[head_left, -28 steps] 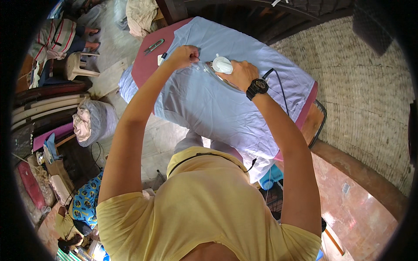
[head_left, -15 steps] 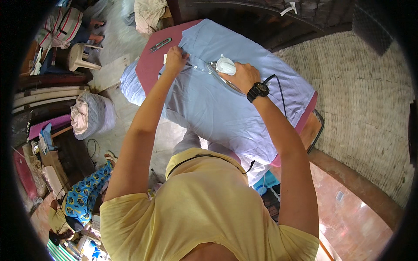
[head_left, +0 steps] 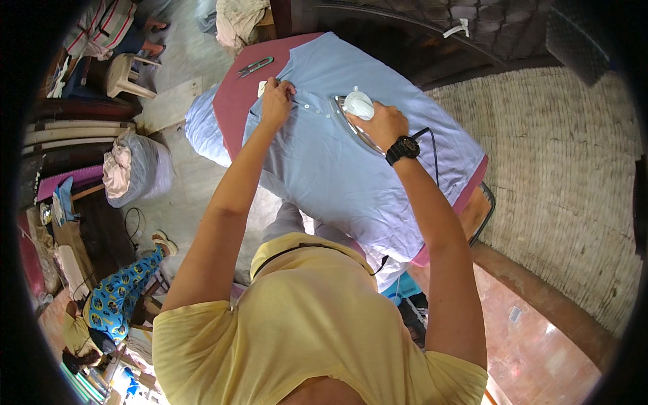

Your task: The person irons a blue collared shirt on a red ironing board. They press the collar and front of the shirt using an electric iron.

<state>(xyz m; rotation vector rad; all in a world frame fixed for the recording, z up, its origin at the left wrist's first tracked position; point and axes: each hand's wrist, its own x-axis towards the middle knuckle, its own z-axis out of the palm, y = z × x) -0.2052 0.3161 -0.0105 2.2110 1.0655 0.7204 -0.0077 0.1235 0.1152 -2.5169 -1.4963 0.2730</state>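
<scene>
A light blue buttoned shirt (head_left: 317,152) lies spread over a dark red ironing board (head_left: 233,94). My right hand (head_left: 386,127) is closed round the handle of a clothes iron (head_left: 359,106), whose soleplate rests on the shirt beside the row of small white buttons (head_left: 318,110). My left hand (head_left: 277,102) has its fingers curled on the shirt near the board's left end, close to a small white tag (head_left: 262,88); the fingertips are partly hidden. Green-handled thread snips (head_left: 256,66) lie on the red cover just beyond that hand.
The iron's black cord (head_left: 435,155) trails over the shirt's right side. Left of the board stand a plastic-wrapped bundle (head_left: 152,169) and a beige plastic stool (head_left: 128,75). A person in patterned blue trousers (head_left: 115,304) is at lower left. A woven mat (head_left: 547,155) lies at right.
The iron has shifted slightly right along the shirt with my right hand. My left hand has drawn a little nearer to me, away from the thread snips. The whole view has tilted slightly.
</scene>
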